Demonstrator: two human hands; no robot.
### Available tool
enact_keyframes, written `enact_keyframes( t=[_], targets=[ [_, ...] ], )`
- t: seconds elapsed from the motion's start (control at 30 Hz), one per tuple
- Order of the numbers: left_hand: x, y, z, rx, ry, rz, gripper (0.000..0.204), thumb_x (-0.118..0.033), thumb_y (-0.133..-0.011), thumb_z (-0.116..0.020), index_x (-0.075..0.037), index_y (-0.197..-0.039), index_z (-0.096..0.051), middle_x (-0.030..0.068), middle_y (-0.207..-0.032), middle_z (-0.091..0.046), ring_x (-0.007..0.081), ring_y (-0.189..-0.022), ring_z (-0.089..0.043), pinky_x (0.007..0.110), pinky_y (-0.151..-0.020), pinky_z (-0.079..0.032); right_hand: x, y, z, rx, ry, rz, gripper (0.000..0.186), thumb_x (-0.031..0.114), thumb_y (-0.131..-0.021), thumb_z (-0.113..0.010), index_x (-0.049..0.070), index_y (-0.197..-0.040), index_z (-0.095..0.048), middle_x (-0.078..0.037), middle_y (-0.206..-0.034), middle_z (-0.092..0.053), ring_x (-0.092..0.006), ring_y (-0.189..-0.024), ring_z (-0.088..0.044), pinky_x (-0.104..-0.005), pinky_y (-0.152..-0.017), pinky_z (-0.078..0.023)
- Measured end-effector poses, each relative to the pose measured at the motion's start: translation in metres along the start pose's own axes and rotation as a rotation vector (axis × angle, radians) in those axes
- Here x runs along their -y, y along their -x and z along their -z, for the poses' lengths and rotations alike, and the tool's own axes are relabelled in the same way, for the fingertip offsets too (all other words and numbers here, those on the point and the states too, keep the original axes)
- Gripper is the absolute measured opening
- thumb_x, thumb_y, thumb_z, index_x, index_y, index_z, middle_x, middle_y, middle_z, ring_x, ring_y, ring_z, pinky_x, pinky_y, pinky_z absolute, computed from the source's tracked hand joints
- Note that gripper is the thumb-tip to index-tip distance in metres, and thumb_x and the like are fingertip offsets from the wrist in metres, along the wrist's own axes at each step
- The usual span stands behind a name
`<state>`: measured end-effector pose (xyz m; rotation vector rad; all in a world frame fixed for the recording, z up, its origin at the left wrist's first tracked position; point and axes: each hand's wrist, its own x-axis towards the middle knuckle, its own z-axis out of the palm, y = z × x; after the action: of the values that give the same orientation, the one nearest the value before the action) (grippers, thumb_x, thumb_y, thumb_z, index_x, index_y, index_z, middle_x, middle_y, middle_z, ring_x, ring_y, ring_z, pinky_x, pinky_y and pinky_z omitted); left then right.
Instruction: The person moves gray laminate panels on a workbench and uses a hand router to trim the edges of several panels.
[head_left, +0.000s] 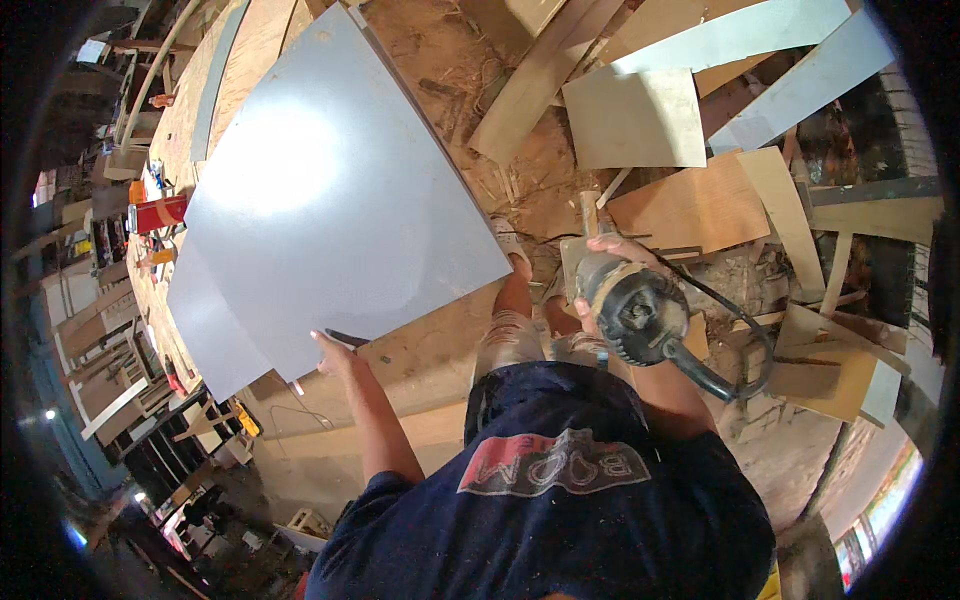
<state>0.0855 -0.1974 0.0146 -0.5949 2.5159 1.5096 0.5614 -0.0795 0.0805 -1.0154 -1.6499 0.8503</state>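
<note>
A large grey, glossy-faced panel (400, 240) lies ahead of me to the left, with a bright light reflection on it. My left hand (338, 357) is at its near edge, fingers closed around or against a small dark object (348, 339) whose kind I cannot make out. To the right, my right hand (612, 262) grips a corded power tool (637, 312) with a dark, round motor body and a tan flat plate at its far side. The tool is held in the air, apart from the panel. Its black cord (720, 292) loops out to the right.
A wooden work surface (235, 75) extends beneath and beyond the panel. A red box-like item (160, 214) sits at its left edge. Boards and offcuts, including a pale square sheet (640, 118) and a brown sheet (700, 205), cover the dusty floor to the right.
</note>
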Motion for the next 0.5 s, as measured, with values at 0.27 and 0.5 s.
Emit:
enact_keyframes(
  t=[0.27, 0.5],
  targets=[
    [0.055, -0.082, -0.008, 0.1, 0.286, -0.141, 0.084, -0.045, -0.098, -0.076, 0.01, -0.146, -0.037, 0.0233, -0.137, -0.063, 0.0367, -0.115, -0.068, 0.052, -0.094, -0.063, -0.042, 0.032, -0.021, 0.077, -0.076, 0.0, 0.067, 0.022, -0.075, -0.086, 0.005, -0.131, -0.054, -0.013, -0.126, -0.068, -0.0267, -0.119, -0.067, -0.0408, -0.109, -0.052],
    [0.029, 0.0, -0.025, 0.1, 0.173, -0.137, 0.093, -0.049, -0.096, -0.078, 0.012, -0.149, -0.03, 0.0208, -0.139, -0.063, 0.0353, -0.117, -0.067, 0.049, -0.096, -0.059, -0.04, 0.032, -0.03, 0.088, -0.145, -0.075, 0.072, 0.02, -0.071, -0.092, 0.004, -0.132, -0.056, -0.014, -0.125, -0.07, -0.0293, -0.119, -0.067, -0.0436, -0.109, -0.052]
  ],
)
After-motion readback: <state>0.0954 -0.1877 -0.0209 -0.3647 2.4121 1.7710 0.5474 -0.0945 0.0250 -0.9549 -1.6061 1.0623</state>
